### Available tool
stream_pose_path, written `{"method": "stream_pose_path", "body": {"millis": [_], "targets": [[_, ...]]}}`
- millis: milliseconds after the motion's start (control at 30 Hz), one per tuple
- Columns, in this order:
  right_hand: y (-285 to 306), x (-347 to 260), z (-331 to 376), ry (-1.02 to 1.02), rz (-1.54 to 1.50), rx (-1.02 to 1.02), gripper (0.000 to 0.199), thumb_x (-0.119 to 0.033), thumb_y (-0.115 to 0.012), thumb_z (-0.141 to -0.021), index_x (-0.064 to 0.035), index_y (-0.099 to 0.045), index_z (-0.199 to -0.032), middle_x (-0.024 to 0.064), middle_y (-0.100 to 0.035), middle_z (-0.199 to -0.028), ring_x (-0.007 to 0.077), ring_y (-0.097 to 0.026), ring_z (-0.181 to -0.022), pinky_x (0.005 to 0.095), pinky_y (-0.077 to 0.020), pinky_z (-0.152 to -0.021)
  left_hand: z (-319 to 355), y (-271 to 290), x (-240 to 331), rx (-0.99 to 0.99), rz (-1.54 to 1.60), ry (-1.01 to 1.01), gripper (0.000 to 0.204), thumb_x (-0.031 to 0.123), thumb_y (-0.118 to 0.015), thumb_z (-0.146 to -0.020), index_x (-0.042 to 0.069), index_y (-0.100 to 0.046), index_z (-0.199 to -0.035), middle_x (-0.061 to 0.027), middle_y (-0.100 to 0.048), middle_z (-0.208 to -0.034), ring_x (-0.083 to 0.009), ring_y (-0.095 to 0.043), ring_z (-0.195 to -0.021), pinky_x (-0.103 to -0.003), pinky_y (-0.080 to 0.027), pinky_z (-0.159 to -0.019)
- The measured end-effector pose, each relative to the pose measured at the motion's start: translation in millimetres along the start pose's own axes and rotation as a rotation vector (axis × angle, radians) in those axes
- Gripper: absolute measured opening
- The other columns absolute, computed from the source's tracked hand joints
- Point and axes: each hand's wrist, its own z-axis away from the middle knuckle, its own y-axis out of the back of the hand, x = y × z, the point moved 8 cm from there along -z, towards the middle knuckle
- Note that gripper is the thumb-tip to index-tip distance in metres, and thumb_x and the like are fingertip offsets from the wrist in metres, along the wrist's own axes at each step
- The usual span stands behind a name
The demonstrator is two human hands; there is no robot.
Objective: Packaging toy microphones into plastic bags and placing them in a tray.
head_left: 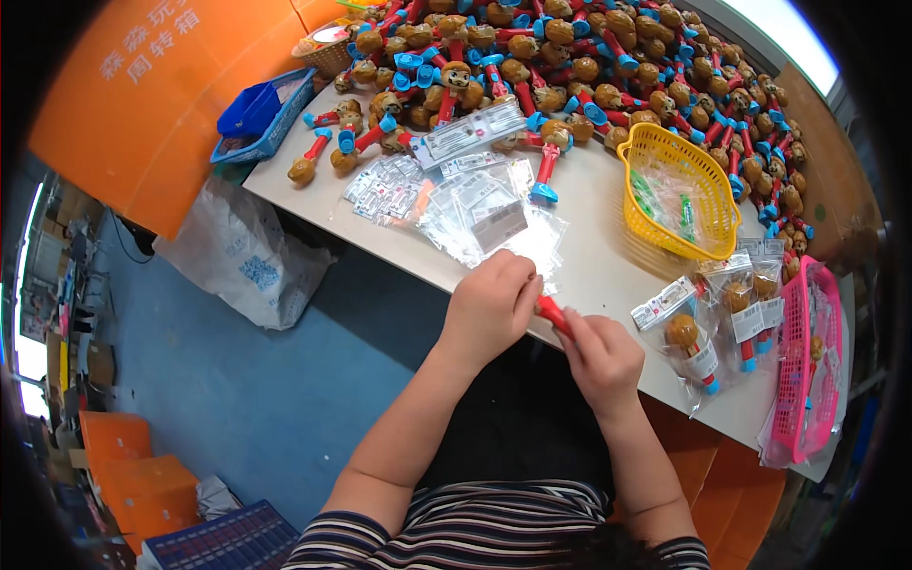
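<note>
Both hands meet at the table's near edge (608,275) — left hand (489,306) and right hand (600,359) pinching one red toy stick (552,313) — with a few bagged toys (698,337) finished and a big loose pile (570,66) left.

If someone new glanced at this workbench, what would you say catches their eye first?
The big heap of brown-headed toys with red and blue handles, covering the table's far side. Next, the yellow basket on the right, and both hands, left hand and right hand, holding a red toy piece at the near edge.
</note>
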Motion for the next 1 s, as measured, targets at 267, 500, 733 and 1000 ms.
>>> {"method": "stream_pose_path", "body": {"millis": [267,500,733,1000], "targets": [[-6.0,37.6,8.4,-0.448,-0.377,0.075,0.026,-0.009,-0.076,-0.078,-0.001,-0.067,-0.1,0.0103,-0.062,-0.074,0.02,-0.059,-0.062,0.0287,-0.0453,-0.055,7.9,1.3,-6.7,0.011,0.127,0.222,0.009,0.005,-0.066,-0.083,0.002,-0.058,-0.084,-0.0068,-0.055,-0.071,-0.0154,-0.053,-0.057,-0.025,-0.042,-0.052],[-7.4,19.4,6.7,-0.261,-0.146,-0.063,0.029,-0.01,-0.076,-0.075,-0.0048,-0.068,-0.102,0.0082,-0.062,-0.074,0.0242,-0.06,-0.062,0.0315,-0.0474,-0.054,-6.6,9.4,7.4,0.011,-0.096,-0.078,0.011,0.009,-0.066,-0.077,0.003,-0.057,-0.08,-0.0093,-0.054,-0.078,-0.0263,-0.053,-0.078,-0.034,-0.044,-0.073],[16.2,11.1,3.7,-0.273,-0.108,-0.059,0.03,-0.008,-0.075,-0.075,-0.0069,-0.068,-0.103,0.0083,-0.063,-0.079,0.0245,-0.062,-0.065,0.033,-0.0489,-0.056,-20.8,-2.5,-18.1,-0.196,-0.106,-0.046,0.012,0.011,-0.062,-0.08,0.0,-0.056,-0.082,-0.0152,-0.057,-0.086,-0.0329,-0.056,-0.089,-0.039,-0.044,-0.08],[10.6,10.3,5.4,-0.365,-0.194,-0.07,0.026,-0.005,-0.073,-0.076,-0.0056,-0.063,-0.101,0.0093,-0.063,-0.081,0.0267,-0.062,-0.068,0.0331,-0.049,-0.058,-8.9,-0.8,-27.6,-0.191,0.024,0.219,0.01,0.006,-0.059,-0.081,-0.002,-0.055,-0.086,-0.0153,-0.057,-0.082,-0.0307,-0.058,-0.074,-0.035,-0.048,-0.068]]}}
